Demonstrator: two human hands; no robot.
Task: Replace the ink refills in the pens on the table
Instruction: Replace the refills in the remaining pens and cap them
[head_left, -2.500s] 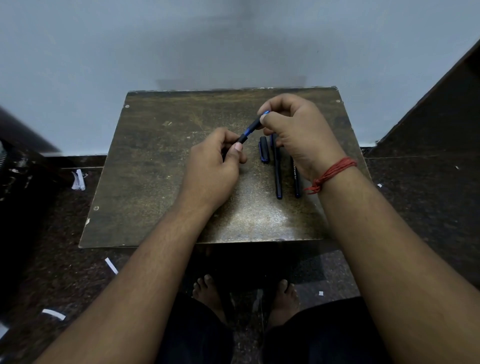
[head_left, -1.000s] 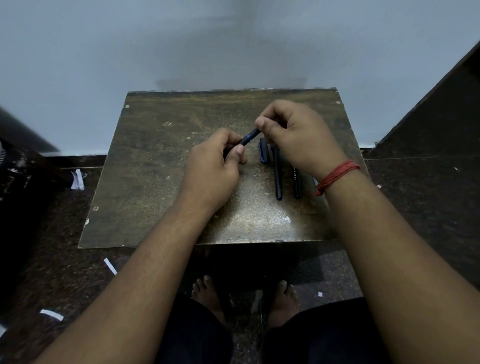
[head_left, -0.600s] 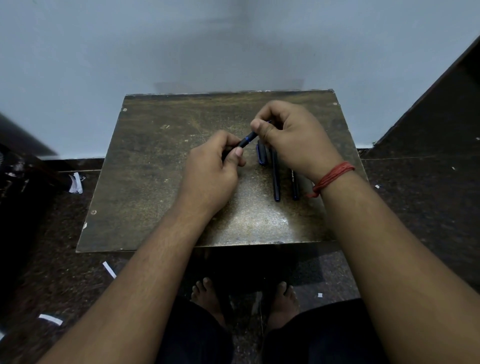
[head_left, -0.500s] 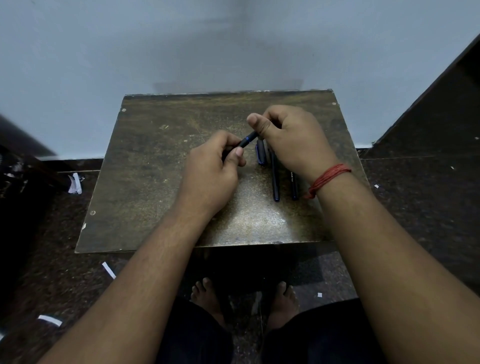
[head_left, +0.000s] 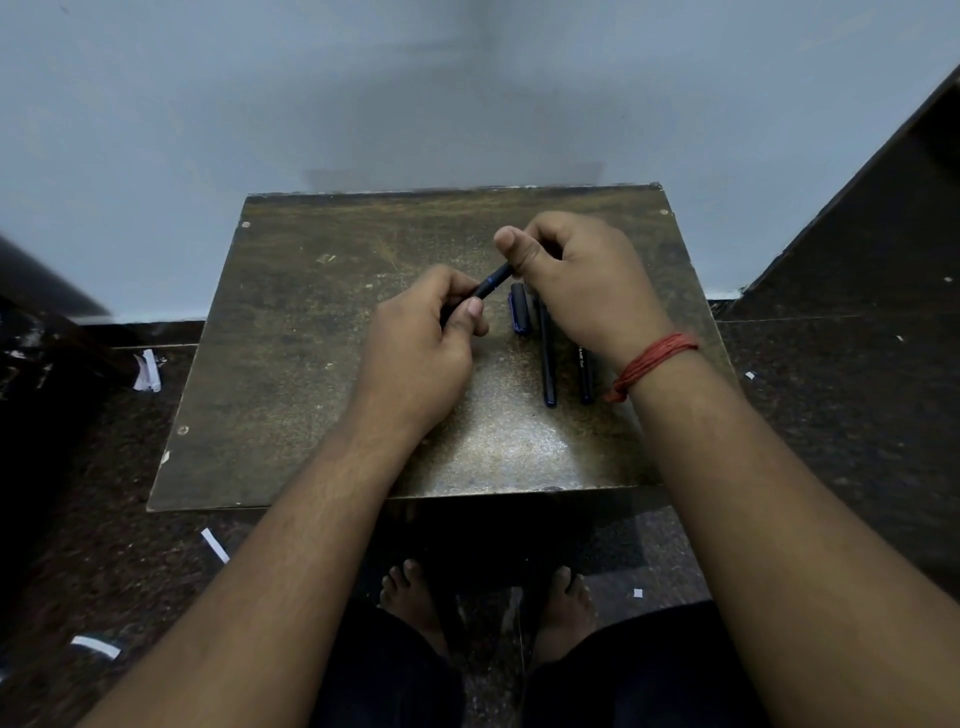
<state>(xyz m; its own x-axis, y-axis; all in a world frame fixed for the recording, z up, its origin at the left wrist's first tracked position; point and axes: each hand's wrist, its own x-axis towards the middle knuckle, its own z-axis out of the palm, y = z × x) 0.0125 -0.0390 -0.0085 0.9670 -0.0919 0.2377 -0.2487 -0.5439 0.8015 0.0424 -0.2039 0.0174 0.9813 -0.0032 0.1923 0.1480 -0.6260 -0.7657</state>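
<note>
A dark blue pen (head_left: 491, 286) is held slanted above the small brown table (head_left: 311, 364). My left hand (head_left: 423, 345) grips its lower end. My right hand (head_left: 582, 280) pinches its upper end between thumb and fingers, hiding the tip. Just right of the held pen a short blue pen cap (head_left: 519, 314) lies on the table. Two more dark pens lie side by side: one long pen (head_left: 548, 364) and another pen (head_left: 586, 376) partly under my right wrist.
The table stands against a pale wall (head_left: 363, 104). Dark stone floor (head_left: 857, 415) surrounds it, with white paper scraps (head_left: 148, 371) at the left. My bare feet (head_left: 410, 597) are under the table's near edge. A dark slanted surface (head_left: 883, 208) rises at the right.
My right hand has slid down the pen toward my left hand and rolled its grip on the upper end. The pens on the table have not moved.
</note>
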